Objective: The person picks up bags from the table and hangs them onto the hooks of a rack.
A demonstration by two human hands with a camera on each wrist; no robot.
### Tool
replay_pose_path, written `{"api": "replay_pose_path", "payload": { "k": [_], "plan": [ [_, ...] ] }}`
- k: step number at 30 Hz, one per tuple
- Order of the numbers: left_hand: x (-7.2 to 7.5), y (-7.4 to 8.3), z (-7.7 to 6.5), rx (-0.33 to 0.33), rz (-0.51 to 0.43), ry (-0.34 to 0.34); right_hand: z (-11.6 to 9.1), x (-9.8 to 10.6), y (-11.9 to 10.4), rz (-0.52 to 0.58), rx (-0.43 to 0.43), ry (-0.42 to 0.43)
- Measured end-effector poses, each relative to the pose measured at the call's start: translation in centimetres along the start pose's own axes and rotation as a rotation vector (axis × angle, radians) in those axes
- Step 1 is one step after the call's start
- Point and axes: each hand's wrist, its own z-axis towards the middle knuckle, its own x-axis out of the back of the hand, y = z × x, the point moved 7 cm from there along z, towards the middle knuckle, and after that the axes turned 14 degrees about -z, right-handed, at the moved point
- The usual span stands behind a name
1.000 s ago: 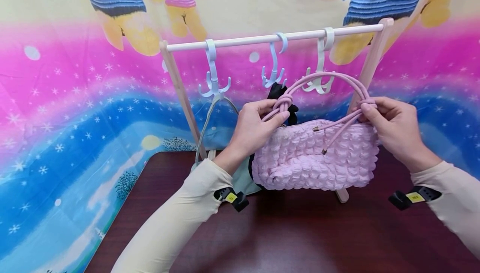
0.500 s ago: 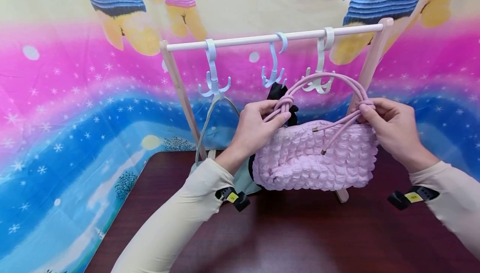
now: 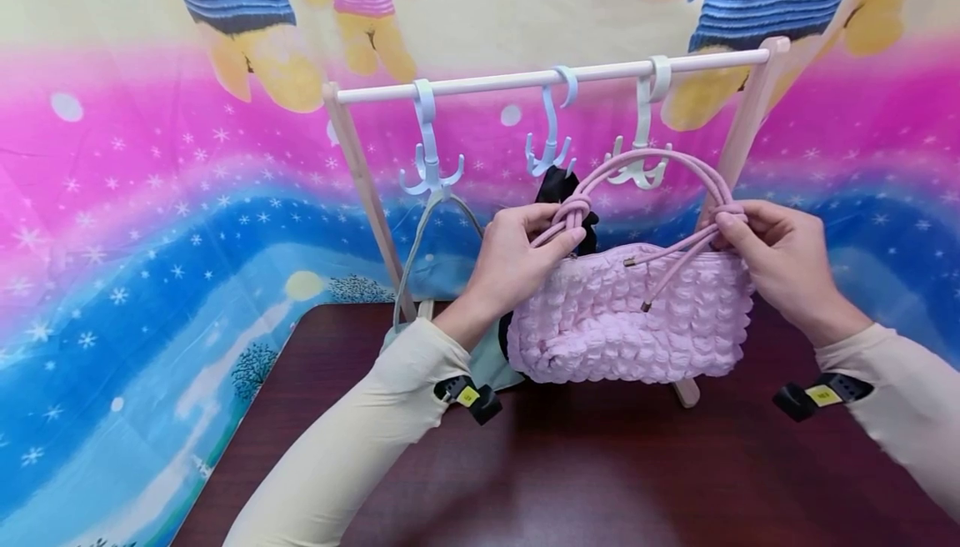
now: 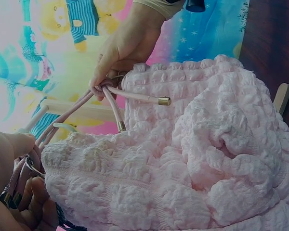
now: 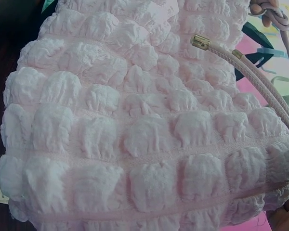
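Note:
A puffy, quilted pink handbag is held up by both hands above the table. At the left end of its rope handle, my left hand pinches the cords beside a knot. The right hand pinches the knot at the other end between thumb and fingers. Two cord tails with brass-coloured tips lie across the bag's front in the left wrist view. A metal ring shows near the left fingers there. In the right wrist view the bag's puckered fabric fills most of the picture, and the right hand is mostly hidden.
Behind the bag stands a wooden rack with a white rail. Blue hooks and a pale green hook hang from it. A pale green bag and a black item are partly hidden. The table is dark red.
Both hands have drawn very slightly closer together, still pinching the handle. The handbag and its handle sit almost where they were.

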Motion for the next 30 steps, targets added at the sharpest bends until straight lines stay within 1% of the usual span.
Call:
{"api": "replay_pose_path", "payload": {
  "k": [10,13,20,30],
  "plan": [
    [-0.12,-0.24,-0.24,0.001,0.024,0.008,-0.18,-0.23,0.20,0.033,0.006,-0.023],
    [-0.13,-0.26,-0.28,-0.002,0.025,0.009,-0.29,-0.24,0.24,0.020,0.000,-0.029],
    [-0.19,-0.37,-0.32,-0.008,0.022,0.003,-0.47,0.03,0.40,-0.040,-0.012,-0.006],
    [-0.16,-0.50,-0.37,-0.004,0.031,0.008,-0.50,-0.08,0.73,-0.015,-0.008,-0.010]
  ]
}}
